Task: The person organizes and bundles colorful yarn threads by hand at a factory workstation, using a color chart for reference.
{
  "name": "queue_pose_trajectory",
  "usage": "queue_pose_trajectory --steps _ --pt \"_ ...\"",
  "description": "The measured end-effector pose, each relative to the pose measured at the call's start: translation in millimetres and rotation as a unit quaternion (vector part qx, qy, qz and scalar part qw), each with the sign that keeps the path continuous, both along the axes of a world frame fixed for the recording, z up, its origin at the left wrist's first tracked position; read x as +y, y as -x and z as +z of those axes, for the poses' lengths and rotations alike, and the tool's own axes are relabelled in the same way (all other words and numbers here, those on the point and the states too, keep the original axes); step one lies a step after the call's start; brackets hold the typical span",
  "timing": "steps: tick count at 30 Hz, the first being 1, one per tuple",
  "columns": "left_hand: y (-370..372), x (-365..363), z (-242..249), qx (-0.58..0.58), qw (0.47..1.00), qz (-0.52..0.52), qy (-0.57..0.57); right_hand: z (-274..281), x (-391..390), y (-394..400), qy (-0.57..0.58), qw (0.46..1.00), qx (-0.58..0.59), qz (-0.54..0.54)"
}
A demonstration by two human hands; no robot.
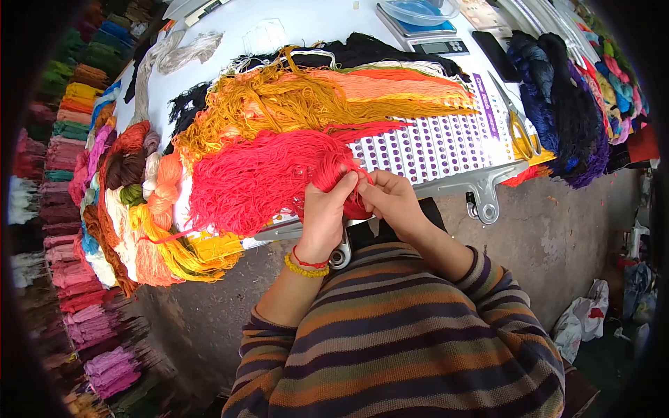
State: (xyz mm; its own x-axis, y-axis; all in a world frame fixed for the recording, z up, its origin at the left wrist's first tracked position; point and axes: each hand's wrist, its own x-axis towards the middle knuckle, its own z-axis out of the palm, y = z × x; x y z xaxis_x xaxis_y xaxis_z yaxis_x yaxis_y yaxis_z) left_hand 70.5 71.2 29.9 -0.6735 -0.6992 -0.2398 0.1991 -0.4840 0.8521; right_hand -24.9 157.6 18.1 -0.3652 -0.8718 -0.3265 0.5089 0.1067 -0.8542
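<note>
A thick bundle of pinkish-red thread [244,177] spreads across the near side of the table, its gathered end rising at the right. My left hand [327,205] is closed round that gathered end, thumb on top. Close beside it, my right hand [390,198] pinches red strands at the bundle's right side, fingertips nearly touching the left thumb. Exactly which strands sit between the right fingertips is too small to tell. Behind the red bundle lie mustard thread [258,97] and orange thread [390,83]. Under their right ends is a card with rows of purple dots [439,143].
Yellow-handled scissors [519,132] lie at the right near a metal clip [484,198] on the table edge. A digital scale [439,46] and a black phone [496,56] are farther back. Coloured skeins [164,188] hang at left, dark skeins [557,97] at right.
</note>
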Motion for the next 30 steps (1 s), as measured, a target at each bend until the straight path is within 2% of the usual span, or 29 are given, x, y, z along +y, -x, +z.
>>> queue_pose_trajectory --steps 30 --pt "3.2 0.7 -2.7 -0.028 0.999 0.006 -0.024 -14.6 -1.0 2.0 -0.002 1.000 0.001 -0.001"
